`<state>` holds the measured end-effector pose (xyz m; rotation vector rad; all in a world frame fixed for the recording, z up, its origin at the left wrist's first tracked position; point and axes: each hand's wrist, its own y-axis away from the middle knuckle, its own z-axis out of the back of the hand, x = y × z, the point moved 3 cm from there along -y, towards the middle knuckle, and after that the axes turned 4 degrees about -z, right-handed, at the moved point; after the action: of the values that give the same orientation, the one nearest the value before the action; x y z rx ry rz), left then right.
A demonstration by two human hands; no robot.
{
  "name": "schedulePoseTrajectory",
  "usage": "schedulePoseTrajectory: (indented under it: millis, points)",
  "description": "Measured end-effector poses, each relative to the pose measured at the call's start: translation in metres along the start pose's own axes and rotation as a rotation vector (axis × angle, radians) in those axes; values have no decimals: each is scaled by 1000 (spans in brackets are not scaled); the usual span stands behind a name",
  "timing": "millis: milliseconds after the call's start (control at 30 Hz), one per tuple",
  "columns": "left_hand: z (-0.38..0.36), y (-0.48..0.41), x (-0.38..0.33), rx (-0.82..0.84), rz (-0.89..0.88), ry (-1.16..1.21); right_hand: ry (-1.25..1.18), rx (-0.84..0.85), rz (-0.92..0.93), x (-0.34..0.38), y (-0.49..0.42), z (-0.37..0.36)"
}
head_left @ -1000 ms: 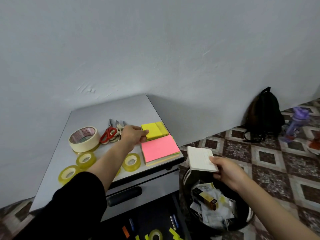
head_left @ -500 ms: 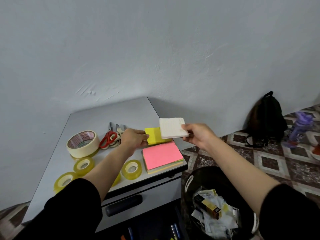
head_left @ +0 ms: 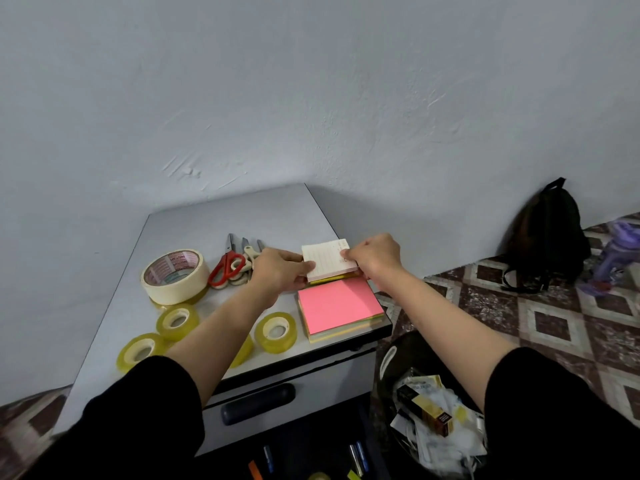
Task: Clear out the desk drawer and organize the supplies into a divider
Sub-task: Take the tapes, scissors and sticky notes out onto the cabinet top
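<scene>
Brown-and-cream tiled floor (head_left: 554, 323) ran off to the right, and nearest the camera an open drawer (head_left: 304, 459) was cut off by the bottom edge, its dark inside showing only a few pens (head_left: 356, 457) and an orange marker (head_left: 254, 470). Beside it on the right stood a black waste bin (head_left: 381, 403) holding crumpled paper and a black-and-yellow box (head_left: 424, 408). Above the drawer came a grey drawer front with a dark handle (head_left: 258, 403), then the grey desk top (head_left: 242, 216). Three clear tape rolls (head_left: 276, 332) lay flat along its near edge, and a fourth was mostly hidden under the left forearm. A pink sticky-note pad (head_left: 339, 306) lay at the near right corner. Just behind it the lined notepad (head_left: 329, 259) sat on a yellow pad (head_left: 329, 279), of which only a thin edge showed. The left hand (head_left: 280, 273) pinched the notepad's left edge between curled fingers and thumb, while the right hand (head_left: 375, 258) gripped its right edge, fingers curled so that their tips were out of sight. Left of the hands lay red-handled scissors (head_left: 227, 266) touching a cream-handled pair (head_left: 247, 254), partly covered by the left hand, and a large masking tape roll (head_left: 175, 275). Against the pale wall (head_left: 311, 98) leaned a black backpack (head_left: 547, 237), with a blurred purple bottle (head_left: 616, 254) at the right edge.
</scene>
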<state>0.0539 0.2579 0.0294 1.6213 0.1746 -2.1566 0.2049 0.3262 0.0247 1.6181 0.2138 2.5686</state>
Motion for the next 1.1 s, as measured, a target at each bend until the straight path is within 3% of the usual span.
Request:
schedulePoseTrajectory:
  millis: [400, 500, 633, 800, 900, 1100]
  points:
    - [-2, -4, 4, -106, -75, -238, 88, -62, 92, -12, 4, -6]
    - [1, 1, 3, -89, -95, -255, 22, -148, 98, -14, 13, 2]
    - [14, 23, -2, -163, -249, -309, -39, -198, 204, -16, 38, 18]
    - [35, 76, -2, -252, -413, -249, -50, -146, 307, -21, 85, 31]
    - [43, 122, 18, -192, -452, -221, -73, -41, 318, -36, 119, 25]
    - [54, 202, 128, -61, -261, -169, -7, 189, 309, -102, 182, -15]
